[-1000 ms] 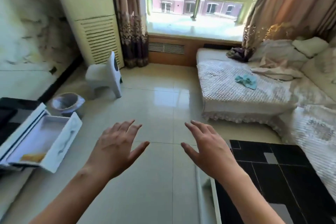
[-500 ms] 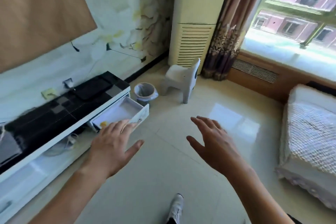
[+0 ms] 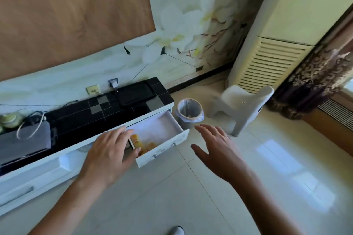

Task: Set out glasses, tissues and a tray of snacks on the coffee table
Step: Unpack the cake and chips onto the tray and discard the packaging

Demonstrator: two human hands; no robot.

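A white drawer (image 3: 172,142) stands pulled out of the low black-and-white TV cabinet (image 3: 80,118). Yellow-orange snack packets (image 3: 145,144) lie in its near left corner. My left hand (image 3: 110,150) hovers over the drawer's left end, fingers spread, holding nothing. My right hand (image 3: 217,150) floats to the right of the drawer above the floor, also spread and holding nothing. No glasses, tissues or tray are in view.
A lined grey waste bin (image 3: 189,112) stands just right of the cabinet, with a small white plastic chair (image 3: 242,107) beyond it. A tall air conditioner (image 3: 277,49) and a curtain (image 3: 315,82) fill the right. A grey bag (image 3: 24,139) sits on the cabinet's left.
My view has swung left from the sofa and window to the TV cabinet. Both hands have come closer to the open drawer, the left one now over it.
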